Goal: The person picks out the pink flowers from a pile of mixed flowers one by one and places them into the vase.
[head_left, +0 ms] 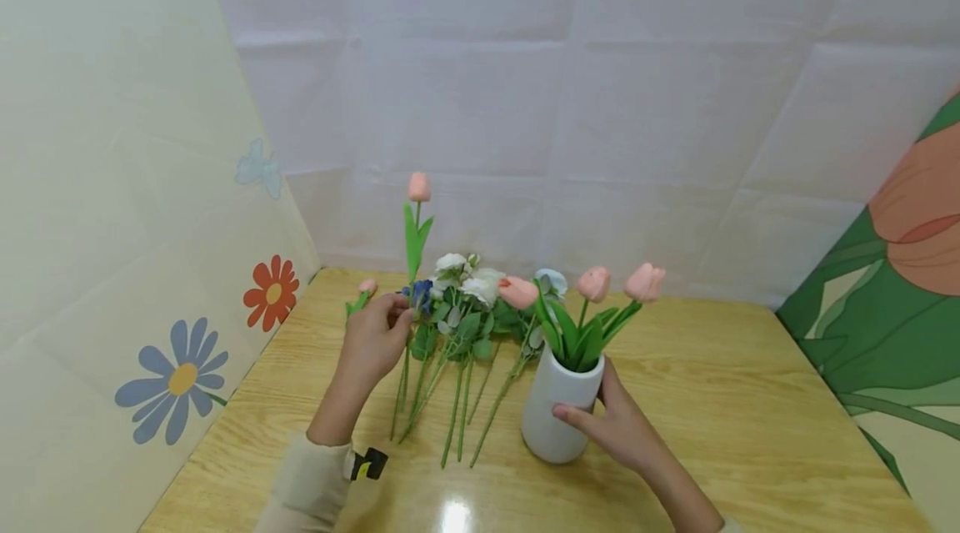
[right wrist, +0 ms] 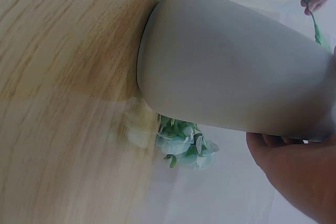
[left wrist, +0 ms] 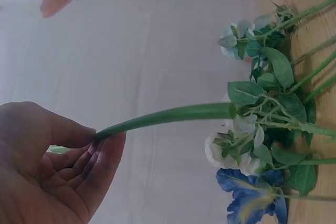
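Observation:
My left hand [head_left: 375,337] pinches the stem of an upright pink tulip [head_left: 419,188] between thumb and fingers, above the table. In the left wrist view the green stem [left wrist: 173,115] extends beyond the fingertips, its cut end free. A white vase [head_left: 558,416] stands on the table, its side gripped by my right hand [head_left: 618,424] with the thumb across the front. Three pink tulips [head_left: 594,284] with green leaves rise from its mouth. The right wrist view shows the smooth vase wall [right wrist: 226,66] close up; most of the right hand's fingers are hidden behind it.
Between the hands, white flowers [head_left: 480,289], a blue flower [head_left: 422,296] and a pale blue flower [head_left: 553,281] lie on the wooden table [head_left: 690,433], stems toward me. Another pink tulip [head_left: 367,286] lies behind the left hand. Cloth walls stand behind and at both sides.

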The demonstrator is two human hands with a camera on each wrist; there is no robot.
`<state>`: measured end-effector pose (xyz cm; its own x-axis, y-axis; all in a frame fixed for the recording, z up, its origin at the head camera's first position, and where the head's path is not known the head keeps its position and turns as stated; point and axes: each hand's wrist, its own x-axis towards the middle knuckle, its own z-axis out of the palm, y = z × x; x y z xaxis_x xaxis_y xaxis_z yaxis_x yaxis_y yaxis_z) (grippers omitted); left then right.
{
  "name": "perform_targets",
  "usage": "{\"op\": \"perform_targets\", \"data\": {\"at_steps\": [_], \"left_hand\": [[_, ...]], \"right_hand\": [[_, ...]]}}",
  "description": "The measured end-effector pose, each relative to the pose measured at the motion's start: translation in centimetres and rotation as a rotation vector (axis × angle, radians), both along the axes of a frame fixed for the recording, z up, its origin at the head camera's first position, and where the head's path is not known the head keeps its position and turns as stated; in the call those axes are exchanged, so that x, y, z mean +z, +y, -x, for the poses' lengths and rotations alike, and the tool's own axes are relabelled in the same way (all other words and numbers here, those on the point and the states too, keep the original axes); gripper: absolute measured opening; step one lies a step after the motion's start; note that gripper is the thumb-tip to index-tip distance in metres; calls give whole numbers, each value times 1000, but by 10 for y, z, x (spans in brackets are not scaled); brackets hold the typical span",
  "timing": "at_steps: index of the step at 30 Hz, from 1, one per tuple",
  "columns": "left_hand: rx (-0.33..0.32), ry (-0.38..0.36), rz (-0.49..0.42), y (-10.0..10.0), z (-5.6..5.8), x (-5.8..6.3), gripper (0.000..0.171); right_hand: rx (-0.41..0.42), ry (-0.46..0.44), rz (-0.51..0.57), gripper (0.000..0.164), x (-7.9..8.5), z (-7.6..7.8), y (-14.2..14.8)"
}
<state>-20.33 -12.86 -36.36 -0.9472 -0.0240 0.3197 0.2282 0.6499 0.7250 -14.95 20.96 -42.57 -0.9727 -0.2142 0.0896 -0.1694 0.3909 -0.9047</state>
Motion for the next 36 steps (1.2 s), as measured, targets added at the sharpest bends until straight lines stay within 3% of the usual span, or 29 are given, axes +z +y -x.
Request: {"op": "perform_targets", "data": {"at_steps": [9,15,22,28,36], "left_hand": [[-46,47,2,15,-11,13,24],[-92,106,-56,27,-17,18,21],[-140,107,-135,34,-22,21,19],[-150,113,-147,42,-28,27,18],[-216,164,-192,54,-34,32,16]], "right_hand": [[-6,-1,-2,97,0,0,-1],[-10,-12,-13,99,-2,0,-1],[-13,-18,-18,101,-5,0,-1],[-18,-5,-25,100,-4,1,-1],[-9,8,-15,98,-2,1,0]]}}
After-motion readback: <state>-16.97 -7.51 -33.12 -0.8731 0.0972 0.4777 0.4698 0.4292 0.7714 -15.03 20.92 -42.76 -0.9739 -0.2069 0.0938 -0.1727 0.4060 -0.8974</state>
